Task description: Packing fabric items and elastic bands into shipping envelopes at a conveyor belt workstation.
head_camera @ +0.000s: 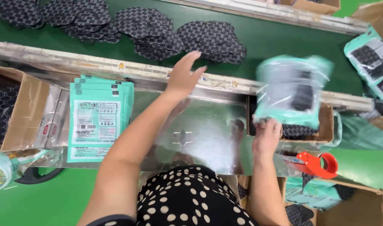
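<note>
Now the left hand (184, 77) is stretched forward with the fingers spread and empty, over the far edge of the metal table (208, 125), close to the dark masks (212, 42) on the green belt (279, 42). The right hand (266, 136) pinches a filled teal bag (292, 90) by its lower edge and holds it up above the right end of the table; the bag is blurred.

To do this well, I think the left hand should take only one mask from the near pile and not pull the pile, while the right keeps the bag firm.

I count about four piles of masks on the belt, one stack of empty teal bags (99, 119) at the left side of the table, one red tape dispenser (319, 164) at the right corner, and one open box (19, 111) at the left.
</note>
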